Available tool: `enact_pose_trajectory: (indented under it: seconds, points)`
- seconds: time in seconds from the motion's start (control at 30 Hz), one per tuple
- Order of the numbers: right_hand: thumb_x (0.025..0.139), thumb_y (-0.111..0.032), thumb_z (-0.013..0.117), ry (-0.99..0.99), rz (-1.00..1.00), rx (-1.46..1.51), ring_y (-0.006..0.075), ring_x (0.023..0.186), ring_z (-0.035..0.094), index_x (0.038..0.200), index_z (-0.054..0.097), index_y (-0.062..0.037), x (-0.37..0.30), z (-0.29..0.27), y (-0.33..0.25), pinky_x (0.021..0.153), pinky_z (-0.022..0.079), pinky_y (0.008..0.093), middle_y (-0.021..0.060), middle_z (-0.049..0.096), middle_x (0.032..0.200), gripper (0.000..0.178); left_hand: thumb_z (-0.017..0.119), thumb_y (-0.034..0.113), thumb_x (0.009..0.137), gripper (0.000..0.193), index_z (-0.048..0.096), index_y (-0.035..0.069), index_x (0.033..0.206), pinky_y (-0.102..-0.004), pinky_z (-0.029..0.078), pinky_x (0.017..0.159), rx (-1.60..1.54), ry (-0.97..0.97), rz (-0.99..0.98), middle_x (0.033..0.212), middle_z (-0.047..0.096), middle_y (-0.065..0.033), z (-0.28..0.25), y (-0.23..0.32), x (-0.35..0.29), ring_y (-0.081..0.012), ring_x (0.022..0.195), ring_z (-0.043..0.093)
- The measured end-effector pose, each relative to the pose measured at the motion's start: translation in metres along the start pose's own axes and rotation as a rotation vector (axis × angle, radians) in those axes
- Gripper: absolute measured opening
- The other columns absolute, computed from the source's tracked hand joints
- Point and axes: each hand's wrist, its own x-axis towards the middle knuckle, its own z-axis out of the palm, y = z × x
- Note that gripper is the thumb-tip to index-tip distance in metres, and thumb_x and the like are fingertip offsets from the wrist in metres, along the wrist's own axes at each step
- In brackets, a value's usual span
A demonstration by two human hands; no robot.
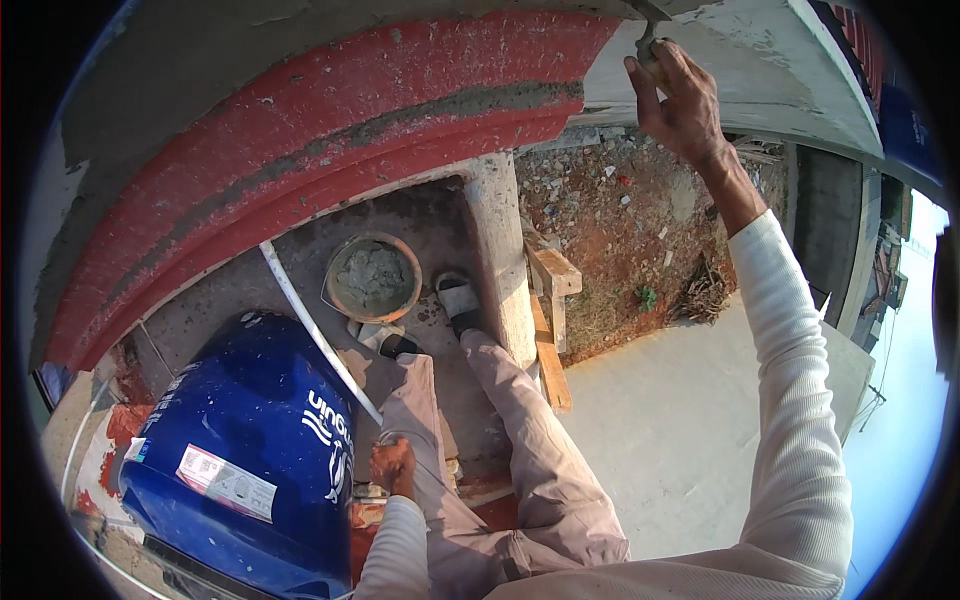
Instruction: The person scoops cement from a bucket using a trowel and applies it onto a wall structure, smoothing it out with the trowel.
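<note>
My right hand is raised at the upper right, fingers closed round the handle of a trowel. The trowel's metal blade reaches the top edge of the picture, against the grey plastered surface; its tip is partly cut off. Low in the middle, my left hand is curled closed beside my leg, just below the end of a white pipe. Whatever lies inside those fingers is hidden. By my feet stands a round bucket of wet grey mortar.
A large blue tank stands at my left. A red moulded ledge with a grey mortar strip curves across the upper left. A pale post rises beside my foot, with wooden boards at its right. Rubble-strewn soil lies beyond.
</note>
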Motion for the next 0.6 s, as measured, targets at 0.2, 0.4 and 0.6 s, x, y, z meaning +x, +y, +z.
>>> enact_pose_trajectory:
  seconds: [0.2,0.4,0.6]
  points:
    - [0.089,-0.005,0.071,-0.101,-0.139,0.112,0.0341,0.071,0.069,0.103,0.059,-0.0030,0.019,0.023,-0.068,0.060,0.056,0.0424,0.0114,0.065,0.086,0.019,0.064,0.056,0.086,0.070,0.065,0.002,0.131,-0.0522,0.052,0.104,-0.149,-0.076,-0.069,0.132,0.069,-0.0210,0.009,-0.022,0.014,-0.0414,0.122,0.067]
    - [0.093,-0.010,0.066,-0.210,-0.068,0.149,0.0382,0.080,0.070,0.104,0.059,-0.0019,0.052,0.081,-0.146,0.066,0.058,0.0483,0.0148,0.066,0.091,0.015,0.064,0.052,0.087,0.061,0.066,0.002,0.122,-0.0490,0.057,0.097,-0.175,-0.002,-0.080,0.119,0.072,-0.0221,-0.012,-0.009,-0.019,-0.0395,0.109,0.073]
    - [0.094,-0.011,0.067,-0.127,-0.165,0.045,0.0406,0.079,0.070,0.108,0.060,-0.0032,0.099,0.116,-0.177,0.067,0.058,0.0498,0.0168,0.067,0.092,0.018,0.065,0.050,0.085,0.056,0.066,0.004,0.116,-0.0471,0.058,0.092,-0.279,0.057,-0.055,0.113,0.073,-0.0205,0.018,-0.022,-0.013,-0.0371,0.102,0.074]
